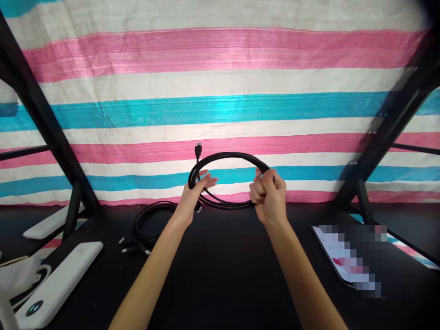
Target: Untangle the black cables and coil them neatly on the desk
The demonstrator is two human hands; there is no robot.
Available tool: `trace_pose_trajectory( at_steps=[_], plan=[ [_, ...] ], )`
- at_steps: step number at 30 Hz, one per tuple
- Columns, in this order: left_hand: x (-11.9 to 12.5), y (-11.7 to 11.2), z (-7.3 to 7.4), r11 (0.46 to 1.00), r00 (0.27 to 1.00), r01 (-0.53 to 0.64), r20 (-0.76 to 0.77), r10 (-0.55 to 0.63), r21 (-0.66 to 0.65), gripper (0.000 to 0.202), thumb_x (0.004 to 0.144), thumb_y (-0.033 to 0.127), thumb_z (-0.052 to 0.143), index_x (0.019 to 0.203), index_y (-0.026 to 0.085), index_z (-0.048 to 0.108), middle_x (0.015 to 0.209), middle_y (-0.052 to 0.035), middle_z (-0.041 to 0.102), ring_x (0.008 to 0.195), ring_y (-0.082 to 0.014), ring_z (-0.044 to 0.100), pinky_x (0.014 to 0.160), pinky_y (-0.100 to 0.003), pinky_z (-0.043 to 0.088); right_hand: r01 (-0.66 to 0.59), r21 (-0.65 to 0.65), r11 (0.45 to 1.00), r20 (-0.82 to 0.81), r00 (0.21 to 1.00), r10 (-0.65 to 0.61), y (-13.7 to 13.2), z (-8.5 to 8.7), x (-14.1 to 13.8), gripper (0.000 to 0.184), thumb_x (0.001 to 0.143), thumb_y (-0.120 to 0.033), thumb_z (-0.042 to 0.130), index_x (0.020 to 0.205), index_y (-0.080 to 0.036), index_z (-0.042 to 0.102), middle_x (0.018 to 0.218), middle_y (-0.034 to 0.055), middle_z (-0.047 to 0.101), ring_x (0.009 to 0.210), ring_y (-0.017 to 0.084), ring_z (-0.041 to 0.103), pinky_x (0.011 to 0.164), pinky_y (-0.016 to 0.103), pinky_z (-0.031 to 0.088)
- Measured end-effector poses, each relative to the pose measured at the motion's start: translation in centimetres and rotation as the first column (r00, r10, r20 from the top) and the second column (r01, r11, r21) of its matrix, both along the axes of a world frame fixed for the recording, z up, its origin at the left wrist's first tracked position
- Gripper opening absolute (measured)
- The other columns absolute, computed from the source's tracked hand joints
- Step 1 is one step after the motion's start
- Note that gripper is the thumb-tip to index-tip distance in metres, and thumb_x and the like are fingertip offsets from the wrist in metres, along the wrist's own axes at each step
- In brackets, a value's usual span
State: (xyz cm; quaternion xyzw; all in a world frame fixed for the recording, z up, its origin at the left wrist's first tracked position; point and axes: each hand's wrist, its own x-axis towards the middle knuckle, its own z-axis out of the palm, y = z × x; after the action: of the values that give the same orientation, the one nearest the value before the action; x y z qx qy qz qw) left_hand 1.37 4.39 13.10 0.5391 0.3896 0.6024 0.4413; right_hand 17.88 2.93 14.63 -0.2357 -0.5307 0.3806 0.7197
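Note:
A coiled black cable [229, 155] is held up in the air between my two hands. My right hand [270, 195] is closed in a fist round the right side of the coil. At the left side, my left hand [192, 197] has the loops between its thumb and fingers, with the fingertips pointing right. One plug [198, 150], black with a metal tip, sticks up above my left hand. The other end [198, 207] hangs just below that hand, partly hidden. Behind my left forearm, a second coiled black cable [137, 227] lies on the black table [227, 279].
A white power bank [65, 279] with a small lit display lies at the left, beside a white charger and cord [24, 275]. Another white slab [48, 222] is farther back. At the right lies a partly blurred phone [338, 256]. Black frame posts [51, 119] flank a striped sheet [220, 82].

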Motion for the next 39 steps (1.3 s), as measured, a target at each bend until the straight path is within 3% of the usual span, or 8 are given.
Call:
trace_pose_trajectory(
  at_steps=[3, 6, 9, 12, 17, 23, 34, 39],
  plan=[
    [0.3, -0.5, 0.2, 0.989, 0.987, 0.145, 0.066, -0.147, 0.036, 0.038, 0.079, 0.056, 0.052, 0.081, 0.019, 0.056, 0.04, 0.007, 0.046, 0.044, -0.0138, 0.058, 0.064, -0.028, 0.049, -0.046, -0.14, 0.989, 0.048, 0.997, 0.053, 1.4, -0.6, 0.2, 0.047, 0.075, -0.068, 0.047, 0.068, -0.022, 0.042, 0.05, -0.0113, 0.011, 0.035, 0.005, 0.009, 0.031, 0.019, 0.011],
    [-0.6, -0.6, 0.5, 0.974, 0.974, 0.222, -0.045, -0.223, -0.034, 0.046, 0.08, 0.06, 0.047, 0.055, 0.02, 0.043, 0.028, 0.012, 0.021, 0.022, -0.0063, 0.027, 0.047, -0.025, 0.045, 0.057, -0.25, 0.967, 0.311, 0.95, 0.025, 2.5, -1.2, 1.2, 0.044, 0.076, -0.065, 0.048, 0.077, -0.021, 0.048, 0.049, -0.0099, 0.026, 0.036, 0.007, 0.028, 0.036, 0.021, 0.031],
    [-1.9, -0.7, 0.7, 0.968, 0.919, 0.201, -0.313, -0.24, -0.151, 0.046, 0.077, 0.056, 0.052, 0.05, 0.021, 0.041, 0.028, 0.0104, 0.025, 0.023, -0.0054, 0.022, 0.034, -0.022, 0.036, 0.297, 0.035, 0.954, 0.644, 0.723, -0.248, 2.1, -1.3, 1.6, 0.05, 0.068, -0.048, 0.067, 0.107, -0.021, 0.052, 0.077, 0.0035, 0.058, 0.07, 0.02, 0.058, 0.066, 0.036, 0.048],
    [-2.0, -1.3, 0.8, 0.971, 0.794, 0.145, -0.563, -0.229, -0.19, 0.039, 0.074, 0.045, 0.057, 0.047, 0.019, 0.046, 0.034, 0.0069, 0.035, 0.025, -0.0071, 0.032, 0.029, -0.02, 0.028, 0.218, 0.403, 0.889, 0.758, 0.464, -0.458, 0.7, -1.2, 0.4, 0.059, 0.066, -0.028, 0.066, 0.122, -0.026, 0.049, 0.12, 0.0102, 0.055, 0.114, 0.028, 0.047, 0.094, 0.049, 0.035],
    [-1.2, -2.3, 1.3, 0.992, 0.734, 0.122, -0.67, -0.109, -0.027, 0.029, 0.067, 0.029, 0.058, 0.043, 0.017, 0.05, 0.037, 0.0046, 0.038, 0.033, -0.0072, 0.035, 0.034, -0.02, 0.02, 0.095, 0.315, 0.944, 0.9, 0.286, -0.329, -0.6, -1.0, -1.8, 0.024, 0.062, -0.009, 0.047, 0.071, -0.021, 0.066, 0.064, 0.0027, 0.064, 0.067, 0.02, 0.058, 0.073, 0.035, 0.041],
    [-3.5, -2.1, 2.0, 0.982, 0.709, 0.187, -0.691, -0.144, -0.012, 0.031, 0.069, 0.042, 0.061, 0.05, 0.017, 0.058, 0.035, 0.0035, 0.041, 0.034, -0.0078, 0.036, 0.037, -0.022, 0.019, 0.136, -0.012, 0.991, 0.845, 0.532, -0.062, 0.1, -0.7, -0.8, 0.02, 0.062, -0.016, 0.042, 0.051, -0.018, 0.059, 0.045, -0.0001, 0.054, 0.049, 0.015, 0.05, 0.05, 0.027, 0.032],
    [-1.3, -0.5, 1.0, 0.953, 0.791, -0.073, -0.565, 0.235, 0.294, 0.032, 0.069, 0.025, 0.055, 0.042, 0.018, 0.038, 0.046, 0.0051, 0.025, 0.045, -0.0069, 0.024, 0.046, -0.025, 0.016, 0.175, -0.064, 0.982, 0.535, 0.837, -0.115, 0.8, -1.3, -1.6, 0.019, 0.055, -0.015, 0.042, 0.043, -0.018, 0.057, 0.043, 0.0004, 0.05, 0.038, 0.01, 0.034, 0.04, 0.025, 0.021],
    [-3.0, -3.1, 1.9, 0.941, 0.744, 0.015, -0.633, 0.215, 0.337, 0.029, 0.074, 0.03, 0.054, 0.049, 0.018, 0.045, 0.049, 0.0044, 0.032, 0.048, -0.0084, 0.03, 0.048, -0.025, 0.021, 0.086, -0.145, 0.986, 0.433, 0.901, -0.015, -0.2, -0.9, -2.2, 0.018, 0.055, -0.015, 0.043, 0.044, -0.018, 0.057, 0.035, -0.0022, 0.041, 0.03, 0.007, 0.024, 0.036, 0.025, 0.014]
  ],
)
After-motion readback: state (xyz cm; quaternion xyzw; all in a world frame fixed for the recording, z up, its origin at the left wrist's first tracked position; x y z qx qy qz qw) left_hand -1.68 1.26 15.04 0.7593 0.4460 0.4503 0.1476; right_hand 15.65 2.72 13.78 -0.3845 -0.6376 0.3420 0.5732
